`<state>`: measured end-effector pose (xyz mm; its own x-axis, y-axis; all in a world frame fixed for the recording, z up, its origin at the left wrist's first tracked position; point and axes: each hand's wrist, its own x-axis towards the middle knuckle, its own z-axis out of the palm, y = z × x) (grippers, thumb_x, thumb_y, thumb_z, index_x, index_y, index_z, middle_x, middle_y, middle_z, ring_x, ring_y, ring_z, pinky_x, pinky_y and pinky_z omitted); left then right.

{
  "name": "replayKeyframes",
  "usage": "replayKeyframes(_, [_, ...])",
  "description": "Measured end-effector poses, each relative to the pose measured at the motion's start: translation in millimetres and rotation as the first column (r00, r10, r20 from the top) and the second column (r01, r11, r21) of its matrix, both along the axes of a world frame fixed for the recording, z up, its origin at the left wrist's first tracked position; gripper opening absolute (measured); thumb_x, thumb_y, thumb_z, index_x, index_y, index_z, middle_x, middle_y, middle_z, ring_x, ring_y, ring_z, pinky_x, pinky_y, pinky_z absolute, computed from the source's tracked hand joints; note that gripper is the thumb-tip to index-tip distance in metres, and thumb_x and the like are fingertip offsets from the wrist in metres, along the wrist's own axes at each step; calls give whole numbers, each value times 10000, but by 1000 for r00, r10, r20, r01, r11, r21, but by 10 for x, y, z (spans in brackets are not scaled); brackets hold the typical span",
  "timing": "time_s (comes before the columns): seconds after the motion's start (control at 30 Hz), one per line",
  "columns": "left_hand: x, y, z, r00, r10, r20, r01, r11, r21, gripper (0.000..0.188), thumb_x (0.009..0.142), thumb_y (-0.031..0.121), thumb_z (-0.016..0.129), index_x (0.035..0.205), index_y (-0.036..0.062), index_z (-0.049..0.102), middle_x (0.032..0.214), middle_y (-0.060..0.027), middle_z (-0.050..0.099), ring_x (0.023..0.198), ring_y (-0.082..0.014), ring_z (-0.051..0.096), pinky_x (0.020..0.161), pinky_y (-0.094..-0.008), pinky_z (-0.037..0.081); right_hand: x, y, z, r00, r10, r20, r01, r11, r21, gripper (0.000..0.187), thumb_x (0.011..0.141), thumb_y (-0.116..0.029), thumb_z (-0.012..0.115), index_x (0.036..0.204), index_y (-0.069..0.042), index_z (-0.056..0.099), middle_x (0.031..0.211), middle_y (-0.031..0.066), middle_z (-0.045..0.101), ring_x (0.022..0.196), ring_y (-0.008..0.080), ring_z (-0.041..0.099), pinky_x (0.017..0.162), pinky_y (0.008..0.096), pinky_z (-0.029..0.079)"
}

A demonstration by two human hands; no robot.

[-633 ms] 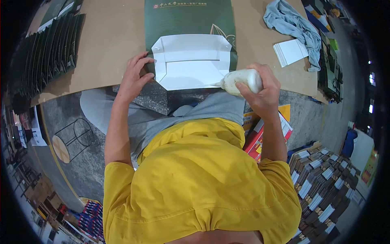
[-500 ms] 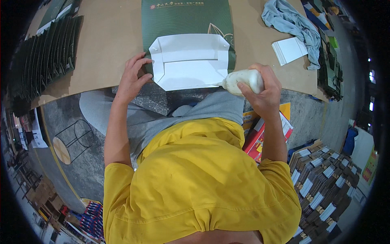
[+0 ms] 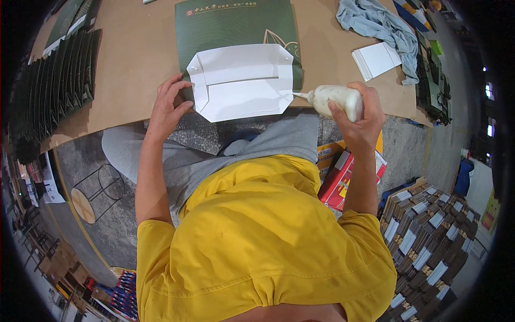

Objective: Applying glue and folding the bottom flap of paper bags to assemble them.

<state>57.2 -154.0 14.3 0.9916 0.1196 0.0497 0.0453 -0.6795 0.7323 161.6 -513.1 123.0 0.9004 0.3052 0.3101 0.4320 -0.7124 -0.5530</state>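
A dark green paper bag (image 3: 236,27) lies flat on the table, its white folded bottom (image 3: 244,96) opened out toward me with angled corner flaps. My left hand (image 3: 169,107) is at the left edge of that bottom, thumb and fingers bent around the edge and apparently gripping it. In my right hand (image 3: 360,110) is a whitish, cloudy glue bottle (image 3: 337,102), held on its side. Its thin nozzle points left, with the tip at the right edge of the white bottom.
Dark green folded bags (image 3: 61,75) stand in a row at the left. At the right are a stack of white cards (image 3: 376,60) and a blue-grey cloth (image 3: 382,24). A red box (image 3: 340,180) sits below the table, near a stool (image 3: 83,205) and stacked brown bundles (image 3: 429,236).
The glue bottle has moved right and its nozzle tip up from the near right corner to the right edge. The bag appears slightly farther left in view, my left hand still beside it.
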Motion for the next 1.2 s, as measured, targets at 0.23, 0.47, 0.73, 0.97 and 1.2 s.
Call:
replayKeyframes(0.23, [-5,-1,-1,1000,3,-11,-3,1000,-17,421,730,82,658,1138,99,553,1332,-123,425,1245,-309,362,1042,-380,311,-38,24,-66,999,39,-17,-39,999,-15,421,659,-163,758,1025,-66,573,897,119,563,797,293,588,690,362,483])
replayKeyframes(0.47, [50,-10,-7,1000,-15,10,15,1000,-16,423,729,87,659,1138,94,551,1328,-128,428,1238,-314,370,1035,-379,315,-87,67,-65,990,144,4,-144,990,1,370,666,-81,760,983,-33,575,855,94,585,747,213,599,670,300,485])
replayKeyframes(0.73, [-5,19,-1,999,26,-35,-25,1000,11,408,713,75,640,1112,68,556,1337,-146,417,1246,-327,381,1035,-382,314,296,-382,-226,950,-208,-233,312,628,713,417,783,-90,667,1154,-32,486,1040,105,566,915,205,571,742,325,490])
replayKeyframes(0.97, [40,-2,18,999,9,-35,-8,1000,22,426,695,48,651,1109,76,556,1334,-158,415,1248,-323,381,1040,-383,311,1310,-1007,-779,861,-336,-381,454,170,875,479,804,-151,659,1186,-32,395,1145,141,492,997,222,550,738,364,493])
replayKeyframes(1.2, [22,-9,4,997,57,-44,-58,998,-3,426,688,36,649,1103,74,560,1323,-149,422,1238,-316,390,1034,-374,316,1922,-1020,-1131,850,-517,-103,418,542,729,586,791,-204,684,1205,44,352,1168,201,449,1049,291,502,883,374,423])
